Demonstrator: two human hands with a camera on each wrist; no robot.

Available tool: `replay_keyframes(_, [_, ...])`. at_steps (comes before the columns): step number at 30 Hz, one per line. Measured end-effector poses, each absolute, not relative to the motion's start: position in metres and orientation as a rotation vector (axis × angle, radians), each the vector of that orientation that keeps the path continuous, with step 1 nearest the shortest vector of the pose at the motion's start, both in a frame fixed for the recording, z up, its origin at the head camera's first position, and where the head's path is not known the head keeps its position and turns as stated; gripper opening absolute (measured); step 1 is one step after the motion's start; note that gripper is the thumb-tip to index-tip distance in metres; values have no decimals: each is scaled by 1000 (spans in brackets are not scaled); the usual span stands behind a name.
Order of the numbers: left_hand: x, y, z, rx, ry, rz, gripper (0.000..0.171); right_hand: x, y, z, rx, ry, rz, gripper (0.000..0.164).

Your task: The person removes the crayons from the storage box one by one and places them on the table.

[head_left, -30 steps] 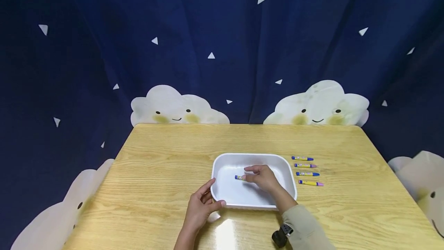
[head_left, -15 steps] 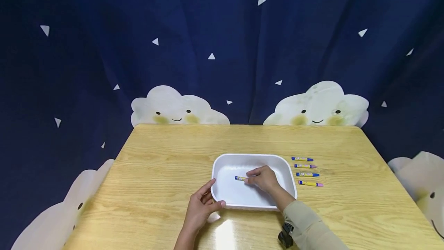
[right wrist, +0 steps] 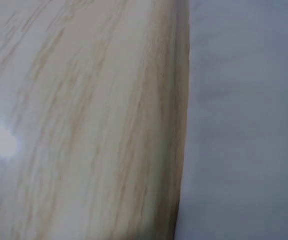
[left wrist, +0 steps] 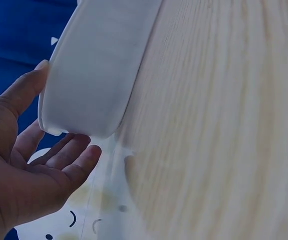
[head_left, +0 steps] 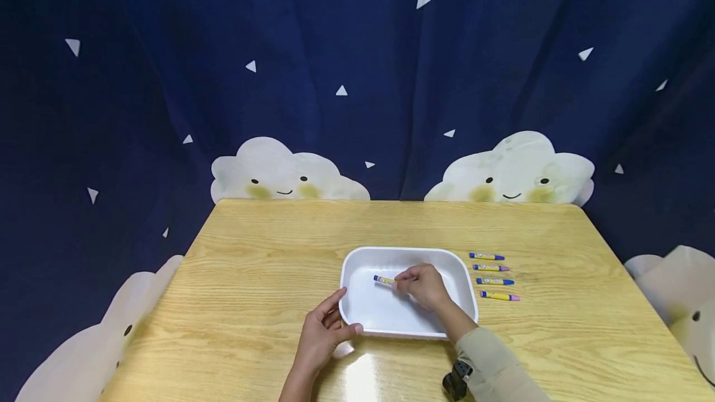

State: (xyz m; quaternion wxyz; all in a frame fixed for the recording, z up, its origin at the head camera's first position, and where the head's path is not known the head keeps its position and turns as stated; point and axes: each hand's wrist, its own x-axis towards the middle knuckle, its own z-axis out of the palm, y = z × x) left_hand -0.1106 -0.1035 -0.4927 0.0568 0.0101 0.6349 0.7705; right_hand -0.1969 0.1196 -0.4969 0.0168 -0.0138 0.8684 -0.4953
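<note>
A white plastic tray (head_left: 368,314) rests on the wooden table. At its near left corner, my left hand (head_left: 319,339) grips the rim between thumb and fingers. The left wrist view shows the left hand (left wrist: 38,155) with its thumb on the rim of the tray (left wrist: 93,65) and other fingers loosely bent beside the wall. My right hand (head_left: 424,287) is over the inside of the tray and pinches a crayon (head_left: 383,280) with a yellow wrapper and a blue end pointing left. The crayon's other end is hidden by the fingers. The right wrist view does not show the right hand.
Several crayons lie in a column right of the tray, among them a blue one (head_left: 494,281) and a pink one (head_left: 499,296). The wooden table (head_left: 262,265) extends around the tray. A dark blue curtain (head_left: 380,48) with clouds hangs behind.
The crayon in my right hand has risen slightly from the tray floor, its blue end now tilted toward the far left. My left hand and the tray have stayed put.
</note>
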Motion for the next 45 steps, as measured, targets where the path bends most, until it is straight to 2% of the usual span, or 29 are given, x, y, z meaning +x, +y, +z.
replay_keyframes(7, [-112, -103, -494, 33, 1913, 2346, 80, -196, 122, -493, -122, 2692, -1467, 5])
replay_keyframes(15, [-112, -103, -496, 22, 1919, 2340, 81, -181, 151, -476, -470, 2779, -1299, 7])
replay_keyframes(21, [-111, -105, -494, 1, 1958, 2321, 80, -167, 167, -466, -577, 2801, -1344, 7])
replay_keyframes(36, [-113, -103, -495, 56, 2012, 2308, 78, -138, 213, -449, -497, 2702, -1708, 8])
replay_keyframes(45, [-113, -102, -494, 19, 1976, 2312, 79, -126, 259, -456, -354, 2787, -1656, 8])
